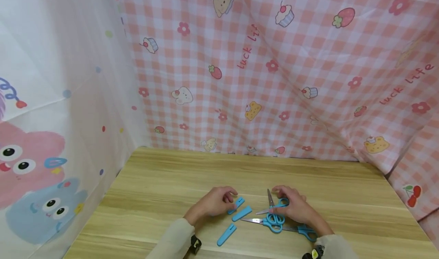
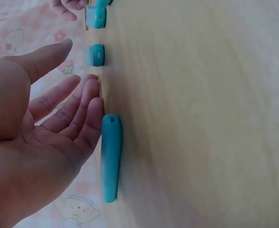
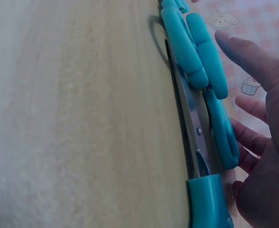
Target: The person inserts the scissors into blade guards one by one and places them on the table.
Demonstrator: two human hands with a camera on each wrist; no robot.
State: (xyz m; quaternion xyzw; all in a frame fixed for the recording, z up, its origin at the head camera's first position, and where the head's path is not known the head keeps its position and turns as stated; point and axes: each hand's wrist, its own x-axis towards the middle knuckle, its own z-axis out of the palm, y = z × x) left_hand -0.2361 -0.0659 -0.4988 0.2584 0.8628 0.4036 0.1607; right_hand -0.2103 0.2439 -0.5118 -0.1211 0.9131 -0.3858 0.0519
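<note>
My left hand (image 1: 215, 202) hovers at the left of three light-blue blade covers, its fingers relaxed and its thumb apart from them in the left wrist view. The far cover (image 1: 241, 201) is partly behind the thumb; the middle cover (image 1: 242, 213) and near cover (image 1: 226, 234) lie slanted on the table. Three pairs of blue-handled scissors are bunched at the right. One pair (image 1: 270, 198) has its blades spread, another (image 1: 273, 223) points left, and a third (image 1: 306, 231) lies partly under my right forearm. Over their handles rests my right hand (image 1: 293, 206), loosely bent, thumb and fingers apart.
The wood-grain table (image 1: 164, 198) reaches back to a pink checked cloth (image 1: 219, 83). A white printed cloth (image 1: 68, 98) hangs along the left side. Each wrist wears a dark strap device, such as the left strap (image 1: 195, 244).
</note>
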